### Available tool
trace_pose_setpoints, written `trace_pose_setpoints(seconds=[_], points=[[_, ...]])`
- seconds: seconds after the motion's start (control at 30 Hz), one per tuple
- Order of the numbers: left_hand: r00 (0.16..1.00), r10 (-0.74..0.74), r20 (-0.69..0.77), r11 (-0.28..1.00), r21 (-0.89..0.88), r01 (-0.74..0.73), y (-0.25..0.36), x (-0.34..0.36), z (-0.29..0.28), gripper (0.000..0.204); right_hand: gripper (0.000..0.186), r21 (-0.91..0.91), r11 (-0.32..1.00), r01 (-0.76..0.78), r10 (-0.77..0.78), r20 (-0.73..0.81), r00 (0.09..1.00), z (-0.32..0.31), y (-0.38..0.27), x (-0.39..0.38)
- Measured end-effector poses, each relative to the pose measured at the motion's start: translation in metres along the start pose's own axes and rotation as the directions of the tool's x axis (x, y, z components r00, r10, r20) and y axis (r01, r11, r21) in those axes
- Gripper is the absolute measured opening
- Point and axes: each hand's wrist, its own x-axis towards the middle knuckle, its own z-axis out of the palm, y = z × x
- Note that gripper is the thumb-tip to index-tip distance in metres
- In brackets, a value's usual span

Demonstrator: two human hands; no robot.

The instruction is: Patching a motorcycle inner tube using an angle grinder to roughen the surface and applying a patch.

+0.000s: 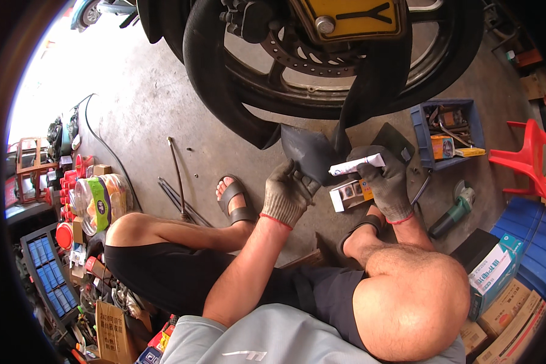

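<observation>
A black rubber inner tube hangs down from the wheel, its lower part spread flat in front of me. My left hand, in a grey-coated work glove, grips the tube's near edge between thumb and curled fingers. In my right hand, gloved the same way, is a white squeeze tube, lying crosswise over the rubber with its end toward the left. Just below it a small open box of patches shows a white flap and orange side; what it rests on is hidden.
A blue crate of tools stands right of the wheel. Nearby are a green angle grinder and a red plastic chair. Metal bars lie on the floor to the left, beside a clear plastic jar. Cartons stand at lower right.
</observation>
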Motion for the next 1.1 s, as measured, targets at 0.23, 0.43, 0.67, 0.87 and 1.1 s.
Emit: trace_pose_setpoints(seconds=[0.23,0.43,0.67,0.87,1.1], points=[[1.0,-0.005,0.001,1.0,-0.031,0.005,0.0,0.002,-0.001,0.027,0.016,-0.069,0.992,0.107,-0.1,0.093,0.991,0.002,0.002,0.003],[1.0,-0.007,0.016,1.0,-0.019,0.007,-0.001,0.0,0.0,0.027,0.017,-0.152,0.972,0.181,-0.163,0.122,0.979,0.002,0.006,0.005],[1.0,-0.004,0.002,1.0,-0.03,0.005,0.0,0.0,-0.001,0.027,0.017,-0.218,0.955,0.201,-0.177,0.122,0.977,0.006,0.002,0.007],[0.999,-0.018,0.035,1.0,-0.018,0.019,-0.002,0.0,-0.003,0.028,0.016,-0.279,0.903,0.326,-0.281,0.191,0.941,0.006,-0.001,0.011],[0.997,-0.06,0.056,0.996,-0.058,0.063,0.001,0.0,-0.005,0.027,0.015,-0.314,0.909,0.275,-0.222,0.195,0.955,0.005,-0.009,0.011]])
